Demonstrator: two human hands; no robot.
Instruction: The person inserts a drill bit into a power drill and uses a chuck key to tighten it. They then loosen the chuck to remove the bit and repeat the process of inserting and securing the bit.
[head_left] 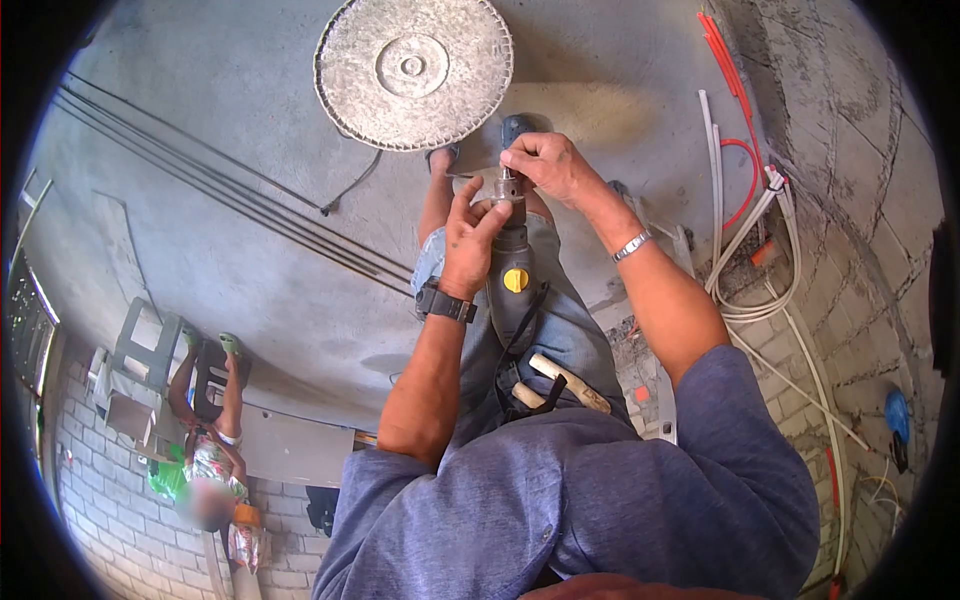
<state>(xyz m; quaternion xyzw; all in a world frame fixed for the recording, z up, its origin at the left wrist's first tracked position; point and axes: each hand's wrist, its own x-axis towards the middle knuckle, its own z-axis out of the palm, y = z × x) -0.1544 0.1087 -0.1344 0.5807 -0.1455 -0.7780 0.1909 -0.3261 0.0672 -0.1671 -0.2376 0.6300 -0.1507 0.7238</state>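
Note:
A grey power drill (512, 262) with a yellow knob rests nose-forward between my thighs. My left hand (472, 238), black watch at its wrist, has thumb and fingers closed around the drill's metal chuck (509, 190). At the drill's nose, my right hand (552, 168) pinches a short metal shaft (506, 173) that looks like a drill bit. My fingertips partly hide that shaft. Wooden tool handles (568, 382) stick up at my waist, beside a black strap.
A round, cement-spattered lid (412, 70) stands just ahead. Long rebar rods (230, 190) lie on the left floor. Red tubing (727, 60) and coiled white conduit (760, 300) lie to the right. Another person (212, 455) sits at lower left near a grey plastic stool (145, 345).

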